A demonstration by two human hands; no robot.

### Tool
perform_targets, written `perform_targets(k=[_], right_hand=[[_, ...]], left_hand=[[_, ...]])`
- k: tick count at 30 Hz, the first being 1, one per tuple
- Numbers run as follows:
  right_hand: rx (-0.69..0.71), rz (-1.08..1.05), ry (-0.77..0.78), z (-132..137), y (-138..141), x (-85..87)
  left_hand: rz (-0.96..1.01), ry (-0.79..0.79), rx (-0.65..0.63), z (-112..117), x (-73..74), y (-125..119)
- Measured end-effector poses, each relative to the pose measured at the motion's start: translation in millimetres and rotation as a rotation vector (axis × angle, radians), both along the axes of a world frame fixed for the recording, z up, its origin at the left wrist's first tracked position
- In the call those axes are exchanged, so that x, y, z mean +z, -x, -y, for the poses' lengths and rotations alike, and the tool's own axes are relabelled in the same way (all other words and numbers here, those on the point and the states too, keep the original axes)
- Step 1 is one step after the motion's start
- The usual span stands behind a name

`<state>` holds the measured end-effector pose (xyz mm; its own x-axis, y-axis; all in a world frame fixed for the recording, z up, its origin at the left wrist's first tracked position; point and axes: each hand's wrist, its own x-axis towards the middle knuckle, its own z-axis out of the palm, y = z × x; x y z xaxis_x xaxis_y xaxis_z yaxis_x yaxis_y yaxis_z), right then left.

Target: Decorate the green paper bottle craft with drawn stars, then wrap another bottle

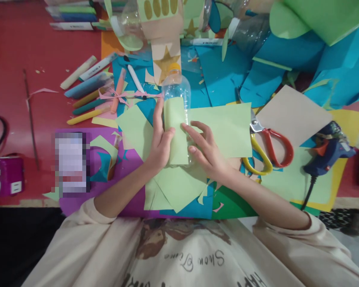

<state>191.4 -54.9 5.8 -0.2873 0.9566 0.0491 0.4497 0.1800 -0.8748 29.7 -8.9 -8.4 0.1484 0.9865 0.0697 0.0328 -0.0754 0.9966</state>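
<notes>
A clear plastic bottle (pixel 183 85) with an orange cap lies with its cap pointing away from me. A light green paper strip (pixel 176 143) lies lengthwise along its front. My left hand (pixel 161 145) grips the bottle's left side, its thumb pressing on the strip. From the other side, my right hand (pixel 208 149) touches the strip's right edge with the index fingertip; its fingers are apart. A wide light green sheet (pixel 224 129) lies behind the right hand, and more green sheets (pixel 179 191) lie below the bottle.
Scissors (pixel 267 147) with red and yellow handles and a blue glue gun (pixel 326 153) lie to the right. Several markers (pixel 91 85) and a phone (pixel 72 161) are at left. More clear bottles (pixel 128 24) and blue paper (pixel 224 75) fill the far side.
</notes>
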Motion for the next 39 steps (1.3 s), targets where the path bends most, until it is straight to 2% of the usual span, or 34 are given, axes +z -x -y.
perform_targets(k=[8,12,17,20,24,29,35,39], right_hand=[[0.002,-0.032,-0.042,1,-1,-2.3],[0.003,-0.018,-0.079,1,-1,-5.6],[0.015,-0.033,-0.167,2,-1,-7.0],[0.028,-0.041,-0.189,1,-1,-7.2],[0.037,-0.010,-0.190,1,-1,-8.2],[0.020,0.043,-0.241,-2,-4,-7.6],[0.052,0.189,-0.387,-10,-14,0.6],[0.094,0.245,-0.409,-16,-21,4.1]], left_hand=[[0.096,0.260,0.005,3,7.6,1],[0.105,0.272,-0.006,2,14.6,0],[0.226,0.284,0.016,3,20.1,-3],[0.256,0.406,0.026,2,22.8,-3],[0.280,0.536,-0.030,0,25.1,0],[0.298,0.508,0.019,0,24.0,0],[0.408,0.539,-0.015,-2,21.4,-2],[0.323,0.519,-0.037,-4,23.2,-2]])
